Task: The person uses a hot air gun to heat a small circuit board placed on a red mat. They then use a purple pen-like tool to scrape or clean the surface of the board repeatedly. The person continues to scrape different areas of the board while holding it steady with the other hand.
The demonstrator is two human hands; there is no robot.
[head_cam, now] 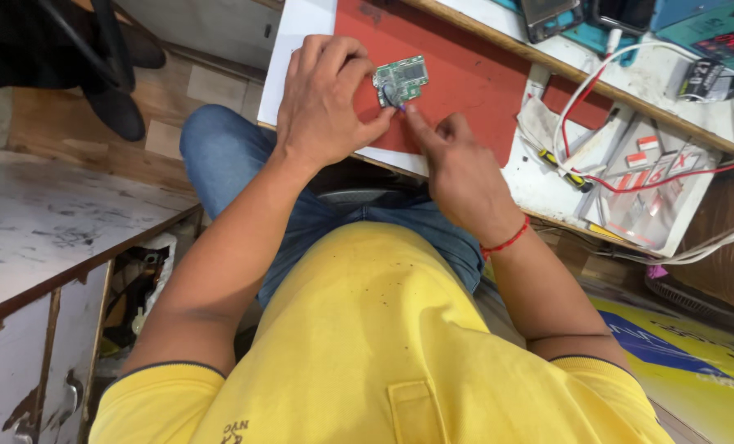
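A small green circuit board (406, 76) lies on a red mat (465, 78) on the white workbench. My left hand (326, 103) grips the board at its left edge with thumb and fingers. My right hand (457, 177) is just below and right of the board, its fingers pinched on a thin tool whose tip touches the board's lower left corner. Most of that tool is hidden by my fingers. A red thread bracelet circles my right wrist.
Right of the mat stands a white compartment tray (655, 189) with small parts, crossed by red and white wires (597, 82). Teal devices (712, 29) sit along the far edge. A worn grey cabinet (46, 238) stands at my left.
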